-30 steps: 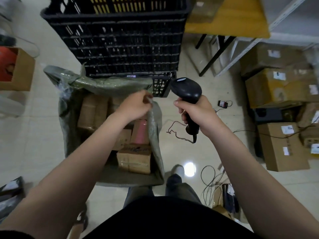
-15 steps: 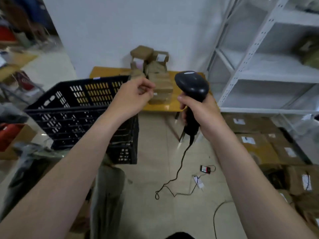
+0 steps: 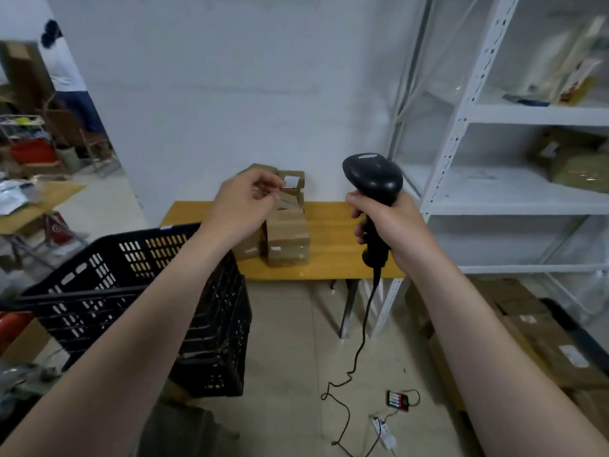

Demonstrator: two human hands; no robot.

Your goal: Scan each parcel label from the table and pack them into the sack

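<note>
Black plastic scanner [image 3: 374, 179] clamped in the right hand [image 3: 392, 225], right of centre: fingers curled tight round the handle, head up and pointing away toward the wall. Trails a black cable [image 3: 362, 331] from the handle's foot down to the floor at lower centre.

Left hand [image 3: 244, 206] raised at centre frame, fingers curled, thumb tip against the forefinger; too small to tell whether anything sits pinched between them. Just beyond that hand, brown cardboard parcels [image 3: 288, 239] stacked on the yellow wooden table [image 3: 333, 258] against the white wall, a white label showing on the topmost.

Black slatted crate [image 3: 131, 291] at lower left, overlapping the table's left end in view. White metal shelving [image 3: 461, 127] along the right edge, more cartons [image 3: 543, 341] on the floor beneath.
</note>
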